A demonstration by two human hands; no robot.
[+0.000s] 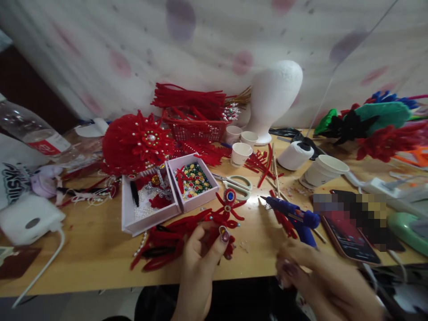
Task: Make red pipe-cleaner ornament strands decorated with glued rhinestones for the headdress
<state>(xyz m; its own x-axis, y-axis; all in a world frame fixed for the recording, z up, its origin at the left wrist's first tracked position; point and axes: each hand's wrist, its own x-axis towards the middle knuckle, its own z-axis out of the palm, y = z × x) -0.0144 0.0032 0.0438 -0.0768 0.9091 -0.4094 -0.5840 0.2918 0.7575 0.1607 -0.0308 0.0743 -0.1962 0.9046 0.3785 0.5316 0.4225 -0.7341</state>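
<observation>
My left hand (202,256), thumb against fingers, pinches a red chenille flower ornament (227,220) above the table's front edge. A blue gem in a red ring sits at its top, with a gold-rimmed stone by my thumb. Blurred by motion, my right hand (310,272) is apart from the ornament, its fingers curled together; what they hold, if anything, is hidden. Just beyond it lies a blue hot glue gun (294,211), nozzle pointing left. Left of the ornament is a white box of beads and gems (199,203), beside a pile of red chenille pieces (163,247).
Scissors (239,185), paper cups (241,154) and a white thread spool (296,155) stand or lie behind. A white foam head (276,98) and red basket (197,129) are at the back. Phones (351,236) lie right; a white charger (30,218) and bottle (33,127) are left.
</observation>
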